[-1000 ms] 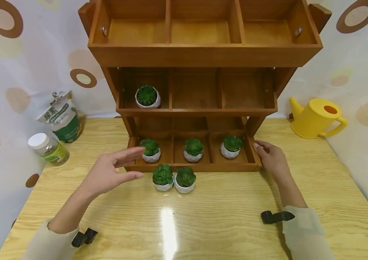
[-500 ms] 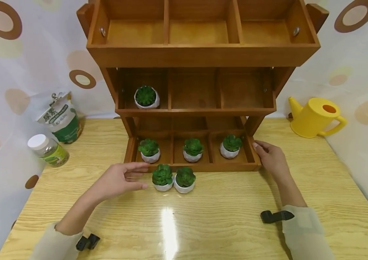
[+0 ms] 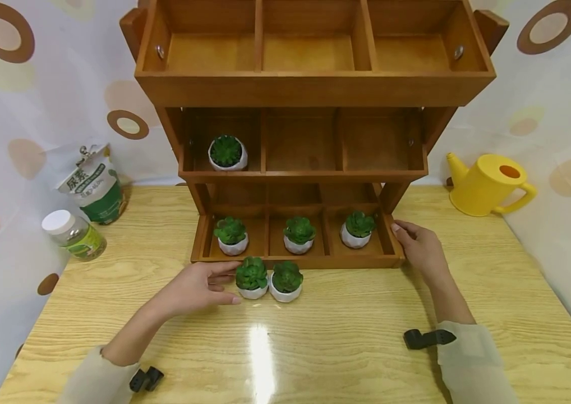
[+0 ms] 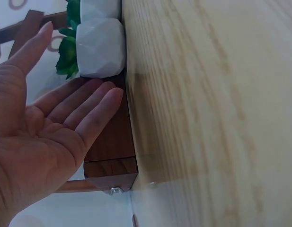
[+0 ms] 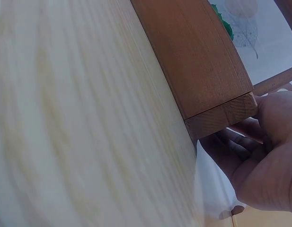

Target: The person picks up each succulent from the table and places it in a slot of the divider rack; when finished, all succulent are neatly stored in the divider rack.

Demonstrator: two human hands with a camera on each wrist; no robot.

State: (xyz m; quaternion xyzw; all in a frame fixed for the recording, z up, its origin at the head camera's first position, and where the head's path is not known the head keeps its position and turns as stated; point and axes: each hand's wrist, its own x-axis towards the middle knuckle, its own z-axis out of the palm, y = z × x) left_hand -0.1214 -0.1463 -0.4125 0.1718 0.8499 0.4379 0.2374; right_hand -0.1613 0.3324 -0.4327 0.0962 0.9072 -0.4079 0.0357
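Two potted succulents stand side by side on the table in the head view, the left succulent (image 3: 252, 278) and the right succulent (image 3: 286, 281), both in white faceted pots. My left hand (image 3: 199, 289) is at the left pot, thumb apart and fingers extended. The left wrist view puts the fingertips close to that white pot (image 4: 101, 48); contact cannot be told. My right hand (image 3: 423, 252) holds the right end of the bottom tier of a brown wooden shelf (image 3: 311, 262). In the right wrist view its fingers curl against the tray's end (image 5: 221, 116).
Bottom-tier compartments hold a left succulent (image 3: 232, 235), a middle succulent (image 3: 299, 234) and a right succulent (image 3: 357, 229). Another succulent (image 3: 228, 152) sits in the middle tier. A fertilizer bag (image 3: 98, 191) and a white-capped jar (image 3: 76, 234) stand left, a yellow watering can (image 3: 487, 185) right.
My left hand has come down and to the right, from in front of the shelf's left end to beside the left table succulent. My right hand stays on the shelf's end.
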